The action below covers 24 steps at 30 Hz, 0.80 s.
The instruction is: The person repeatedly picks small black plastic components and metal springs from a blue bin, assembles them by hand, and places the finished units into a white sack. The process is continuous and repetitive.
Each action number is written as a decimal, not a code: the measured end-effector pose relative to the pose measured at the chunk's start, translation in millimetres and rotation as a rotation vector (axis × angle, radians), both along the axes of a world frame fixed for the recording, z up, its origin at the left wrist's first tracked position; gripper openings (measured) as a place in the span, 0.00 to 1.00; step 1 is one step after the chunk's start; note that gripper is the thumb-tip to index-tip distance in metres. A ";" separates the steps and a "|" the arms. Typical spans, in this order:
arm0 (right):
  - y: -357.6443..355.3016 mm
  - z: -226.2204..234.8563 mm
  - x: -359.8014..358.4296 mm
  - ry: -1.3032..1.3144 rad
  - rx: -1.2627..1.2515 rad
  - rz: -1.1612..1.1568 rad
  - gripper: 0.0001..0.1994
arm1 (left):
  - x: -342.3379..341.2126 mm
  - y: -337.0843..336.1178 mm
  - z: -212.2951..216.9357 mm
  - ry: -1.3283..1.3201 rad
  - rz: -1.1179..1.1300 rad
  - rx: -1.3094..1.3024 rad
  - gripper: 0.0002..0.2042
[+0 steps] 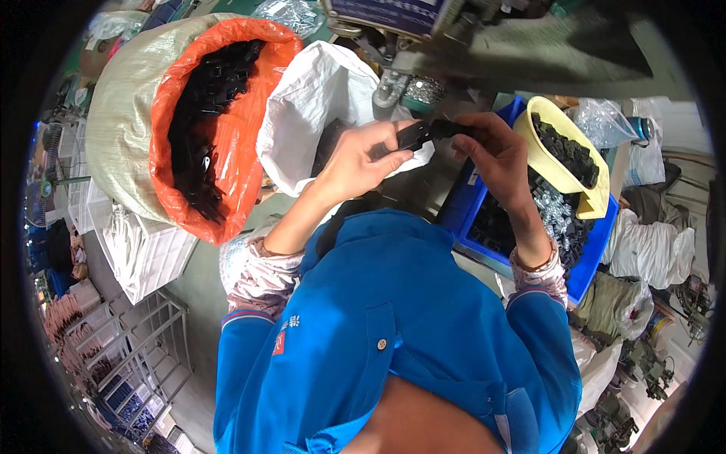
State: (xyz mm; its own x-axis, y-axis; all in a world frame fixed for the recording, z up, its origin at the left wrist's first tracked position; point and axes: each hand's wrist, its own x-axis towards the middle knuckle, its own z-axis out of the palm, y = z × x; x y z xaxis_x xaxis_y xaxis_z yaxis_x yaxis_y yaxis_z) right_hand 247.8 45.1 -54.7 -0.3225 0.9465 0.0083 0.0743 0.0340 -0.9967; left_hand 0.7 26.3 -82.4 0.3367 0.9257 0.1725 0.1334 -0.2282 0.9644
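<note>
Out in front of my chest, my left hand (pixel 361 157) grips a flat black plastic piece (pixel 411 136) between thumb and fingers. Close against its right end is a smaller dark part (pixel 448 129), pinched in the fingertips of my right hand (pixel 495 155). Whether the two pieces are joined or just touching I cannot tell. Below and left of the pieces, a white woven sack (pixel 291 125) stands open, partly behind my left hand. Right of my right hand, a blue bin (pixel 454 216) holds black parts and shiny clear or metallic pieces.
A large sack with an orange liner (pixel 253 151), full of black parts, stands at the left. A yellow scoop-shaped tub (pixel 544 155) of black parts rests on the blue bin. Small metal pieces (pixel 425 89) lie beyond my hands. A metal rack (pixel 151 356) stands lower left.
</note>
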 end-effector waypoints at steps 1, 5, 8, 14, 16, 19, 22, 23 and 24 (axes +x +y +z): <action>2.9 -0.1 -5.0 -0.071 0.036 0.013 0.13 | -4.5 2.2 2.9 0.035 0.014 0.034 0.11; 10.0 -10.8 -27.6 -0.030 0.104 -0.038 0.11 | -19.7 14.7 3.3 0.134 0.032 0.211 0.12; 14.4 -15.1 -42.3 -0.072 0.128 0.002 0.14 | -32.5 27.5 4.7 0.240 -0.005 0.355 0.08; 19.5 -20.5 -76.0 -0.116 0.250 -0.134 0.11 | -54.1 53.2 6.8 0.418 -0.050 0.504 0.15; 22.4 -26.5 -83.0 -0.049 0.248 -0.156 0.12 | -60.3 61.4 9.7 0.438 -0.050 0.557 0.16; 28.1 -24.6 -89.3 -0.109 0.330 -0.172 0.12 | -67.6 73.5 21.7 0.447 -0.084 0.544 0.16; 35.9 -18.7 -95.4 -0.086 0.410 -0.165 0.13 | -73.4 92.4 20.7 0.473 -0.109 0.629 0.16; 38.2 -18.6 -97.2 -0.051 0.430 -0.160 0.13 | -74.4 97.8 19.9 0.472 -0.117 0.640 0.15; 39.4 -22.0 -97.6 -0.062 0.426 -0.173 0.13 | -73.6 103.5 16.9 0.413 -0.121 0.716 0.13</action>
State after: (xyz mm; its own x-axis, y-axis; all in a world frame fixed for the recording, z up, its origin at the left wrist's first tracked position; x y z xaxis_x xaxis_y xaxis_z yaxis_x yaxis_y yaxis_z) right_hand 150.2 84.4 -76.7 -0.1724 0.9029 0.3938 0.1739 0.4213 -0.8901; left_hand -72.9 129.8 -65.5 0.5918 0.5926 0.5464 0.3796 -0.8029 0.4596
